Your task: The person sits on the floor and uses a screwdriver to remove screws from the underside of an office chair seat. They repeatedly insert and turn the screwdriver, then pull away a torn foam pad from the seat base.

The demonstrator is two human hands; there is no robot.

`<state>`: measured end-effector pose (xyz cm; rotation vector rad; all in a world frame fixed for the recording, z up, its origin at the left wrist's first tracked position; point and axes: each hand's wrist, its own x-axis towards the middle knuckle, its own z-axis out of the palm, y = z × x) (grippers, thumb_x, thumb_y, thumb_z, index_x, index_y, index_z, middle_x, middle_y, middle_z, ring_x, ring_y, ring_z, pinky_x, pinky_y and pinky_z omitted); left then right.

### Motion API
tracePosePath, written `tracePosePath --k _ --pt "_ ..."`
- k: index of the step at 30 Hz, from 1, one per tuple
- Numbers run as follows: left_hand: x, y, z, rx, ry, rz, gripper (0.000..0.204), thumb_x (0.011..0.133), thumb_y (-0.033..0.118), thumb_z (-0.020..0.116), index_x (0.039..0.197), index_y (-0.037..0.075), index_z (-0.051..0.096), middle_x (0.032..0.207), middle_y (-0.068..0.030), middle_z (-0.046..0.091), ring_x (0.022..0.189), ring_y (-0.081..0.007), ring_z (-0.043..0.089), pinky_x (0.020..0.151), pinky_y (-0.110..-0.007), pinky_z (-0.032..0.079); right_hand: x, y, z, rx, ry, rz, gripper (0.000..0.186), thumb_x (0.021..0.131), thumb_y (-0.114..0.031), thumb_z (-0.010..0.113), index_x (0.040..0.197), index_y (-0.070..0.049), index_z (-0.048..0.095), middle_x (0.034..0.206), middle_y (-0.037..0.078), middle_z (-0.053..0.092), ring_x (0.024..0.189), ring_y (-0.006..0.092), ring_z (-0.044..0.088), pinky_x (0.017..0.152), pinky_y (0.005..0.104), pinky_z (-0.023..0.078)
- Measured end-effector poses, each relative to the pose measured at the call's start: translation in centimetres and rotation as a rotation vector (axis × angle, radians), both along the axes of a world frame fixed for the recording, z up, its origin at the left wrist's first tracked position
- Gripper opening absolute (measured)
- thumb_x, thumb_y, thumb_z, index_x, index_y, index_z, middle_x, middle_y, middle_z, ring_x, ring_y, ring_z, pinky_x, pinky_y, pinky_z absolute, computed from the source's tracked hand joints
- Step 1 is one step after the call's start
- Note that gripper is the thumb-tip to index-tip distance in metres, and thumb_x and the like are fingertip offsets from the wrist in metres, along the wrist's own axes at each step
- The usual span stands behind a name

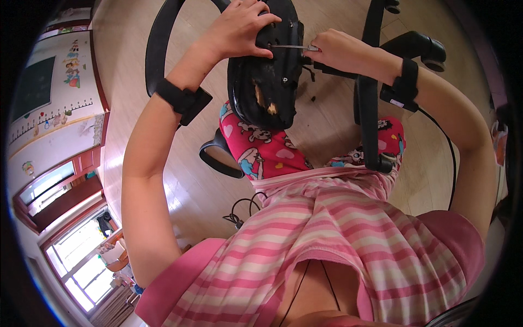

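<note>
Nearby — a black wheeled base flanks the right hand.

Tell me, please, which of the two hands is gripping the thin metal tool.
The right hand grips the thin metal tool; the left hand instead rests on the black chair part.

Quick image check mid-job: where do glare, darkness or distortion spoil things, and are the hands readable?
Head view: window washed out white, glare on the floor; head view: rim black, wall edges curving near it; head view: left hand and right hand read clearly, but dark areas of the black chair part lose detail.
</note>
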<state>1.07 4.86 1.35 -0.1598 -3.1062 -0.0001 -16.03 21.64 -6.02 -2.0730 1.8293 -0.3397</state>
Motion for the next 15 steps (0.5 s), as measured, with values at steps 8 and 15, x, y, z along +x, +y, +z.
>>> tracePosePath --k 8,15 --pt "-0.3 0.3 0.2 -0.008 -0.015 -0.019 0.045 0.064 0.043 0.081 0.096 0.013 0.070 0.108 -0.0104 0.057 0.105 -0.0285 0.052 0.092 -0.043 0.043 1.1 1.8 0.8 -0.100 0.341 -0.110 0.029 0.096 -0.026 0.056 0.086 -0.002 0.070 0.072 0.016 0.068 0.070 0.0307 0.070 0.063 0.0375 0.058" --pt "-1.2 1.3 0.0 -0.077 -0.122 -0.136 0.021 0.075 0.039 0.072 0.075 0.018 0.076 0.088 0.0082 0.068 0.101 -0.0224 0.053 0.082 -0.039 0.044 -1.0 -0.2 4.4 0.758 -0.573 -0.245 0.031 0.096 -0.029 0.060 0.093 0.001 0.064 0.057 -0.001 0.045 0.043 0.0053 0.042 0.029 0.0183 0.032"
